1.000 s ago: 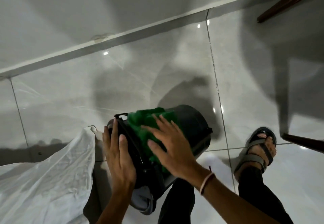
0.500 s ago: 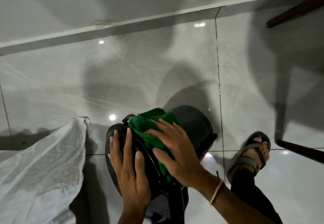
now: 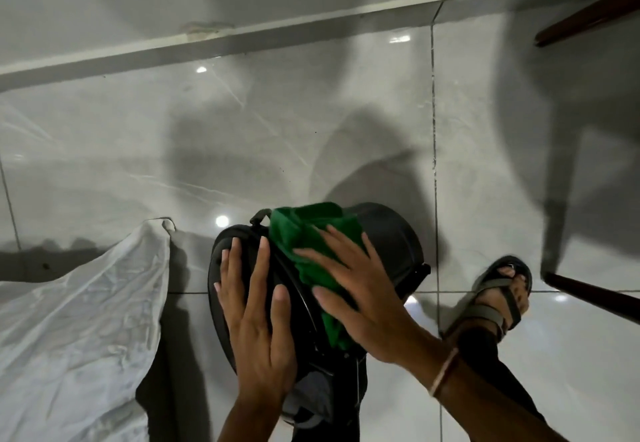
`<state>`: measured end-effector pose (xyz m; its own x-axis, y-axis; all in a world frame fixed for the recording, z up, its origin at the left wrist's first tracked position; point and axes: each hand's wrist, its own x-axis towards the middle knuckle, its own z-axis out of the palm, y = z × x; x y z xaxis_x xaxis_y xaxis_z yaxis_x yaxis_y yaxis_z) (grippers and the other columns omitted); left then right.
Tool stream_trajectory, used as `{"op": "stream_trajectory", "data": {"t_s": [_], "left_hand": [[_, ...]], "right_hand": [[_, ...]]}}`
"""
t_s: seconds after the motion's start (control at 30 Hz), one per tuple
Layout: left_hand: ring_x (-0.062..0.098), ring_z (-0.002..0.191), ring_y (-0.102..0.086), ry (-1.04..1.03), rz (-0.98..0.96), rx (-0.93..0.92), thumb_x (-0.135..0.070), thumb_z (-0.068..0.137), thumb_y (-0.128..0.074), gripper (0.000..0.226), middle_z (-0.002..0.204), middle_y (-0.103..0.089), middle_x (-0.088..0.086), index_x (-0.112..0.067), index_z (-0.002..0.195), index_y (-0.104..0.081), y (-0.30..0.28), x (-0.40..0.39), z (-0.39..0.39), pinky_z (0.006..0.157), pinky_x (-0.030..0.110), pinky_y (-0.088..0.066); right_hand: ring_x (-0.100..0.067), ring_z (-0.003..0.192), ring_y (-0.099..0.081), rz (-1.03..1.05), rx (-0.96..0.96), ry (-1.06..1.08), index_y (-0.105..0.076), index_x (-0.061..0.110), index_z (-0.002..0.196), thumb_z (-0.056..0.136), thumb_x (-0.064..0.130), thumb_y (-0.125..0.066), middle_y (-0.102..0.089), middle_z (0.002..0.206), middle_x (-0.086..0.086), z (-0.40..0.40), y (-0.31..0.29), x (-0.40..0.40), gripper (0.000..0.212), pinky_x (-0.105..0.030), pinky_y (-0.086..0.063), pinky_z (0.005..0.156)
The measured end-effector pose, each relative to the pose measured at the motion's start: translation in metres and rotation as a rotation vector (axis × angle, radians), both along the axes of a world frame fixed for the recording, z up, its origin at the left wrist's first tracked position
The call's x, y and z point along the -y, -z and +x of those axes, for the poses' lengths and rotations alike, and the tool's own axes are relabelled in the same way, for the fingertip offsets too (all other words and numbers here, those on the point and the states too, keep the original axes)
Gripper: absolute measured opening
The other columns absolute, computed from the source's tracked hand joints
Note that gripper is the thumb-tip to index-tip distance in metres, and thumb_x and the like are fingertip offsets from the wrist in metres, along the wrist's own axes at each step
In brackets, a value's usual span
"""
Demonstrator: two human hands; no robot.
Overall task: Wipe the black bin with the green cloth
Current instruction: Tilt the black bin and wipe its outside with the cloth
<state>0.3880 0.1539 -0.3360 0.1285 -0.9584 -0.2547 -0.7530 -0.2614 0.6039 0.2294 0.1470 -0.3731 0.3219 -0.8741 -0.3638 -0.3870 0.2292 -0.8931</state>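
The black bin (image 3: 391, 244) lies tilted on its side on the tiled floor, low in the middle of the view. My left hand (image 3: 258, 324) rests flat on its lid end, fingers spread, steadying it. A green cloth (image 3: 304, 234) is bunched on the bin's side wall. My right hand (image 3: 360, 296) presses flat on the cloth, fingers spread over it. The lower part of the cloth is hidden under that palm.
A crumpled white plastic sheet (image 3: 79, 331) lies on the floor to the left, close to the bin. My sandalled foot (image 3: 498, 299) stands to the right. Dark wooden furniture legs (image 3: 595, 296) reach in from the right edge. The white wall skirting (image 3: 242, 40) runs behind.
My left hand has slid from the bin's edge further onto the lid end. My right hand with the cloth has shifted slightly down the bin's side. The view has tilted.
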Motion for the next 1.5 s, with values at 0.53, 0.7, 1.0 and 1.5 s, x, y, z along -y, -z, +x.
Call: {"op": "stream_trajectory", "data": {"t_s": [0.53,0.7,1.0,1.5], "left_hand": [[0.017,0.165,-0.007,0.060,0.032,0.055,-0.038,0.101,-0.036,0.058,0.174,-0.020,-0.002,-0.028,0.159,-0.035,-0.004,-0.021,-0.040,0.131,0.059,0.000],[0.015,0.164,-0.006,0.079,0.038,0.048,-0.040,0.102,-0.035,0.056,0.174,-0.021,-0.001,-0.033,0.158,-0.035,-0.004,-0.012,-0.041,0.131,0.053,0.002],[0.014,0.164,-0.009,0.053,0.029,0.037,-0.040,0.101,-0.035,0.053,0.172,-0.024,-0.005,-0.033,0.153,-0.041,-0.006,-0.011,-0.039,0.133,0.050,0.001],[0.042,0.148,-0.040,0.498,-0.079,0.298,-0.039,0.101,-0.039,0.050,0.160,-0.042,0.023,-0.018,0.142,-0.058,-0.011,0.010,0.005,0.126,0.062,-0.024]], "right_hand": [[-0.006,0.160,-0.015,0.100,-0.001,0.081,-0.036,0.060,0.144,0.102,0.051,-0.031,-0.030,0.166,0.021,-0.024,0.006,0.007,0.043,-0.053,0.005,0.130],[-0.002,0.160,-0.005,0.285,0.062,0.299,-0.024,0.069,0.142,0.095,0.064,-0.036,-0.009,0.162,0.041,-0.060,0.034,-0.058,0.048,-0.044,-0.005,0.132],[-0.031,0.146,-0.043,0.513,-0.238,0.063,-0.061,0.031,0.136,0.100,0.055,-0.044,-0.055,0.153,-0.003,-0.041,0.095,0.072,0.046,-0.061,-0.018,0.124],[-0.038,0.133,-0.055,0.514,-0.149,0.657,-0.060,0.014,0.136,0.101,0.040,-0.057,-0.060,0.143,-0.019,-0.069,0.111,-0.007,0.043,-0.039,-0.043,0.113]]}}
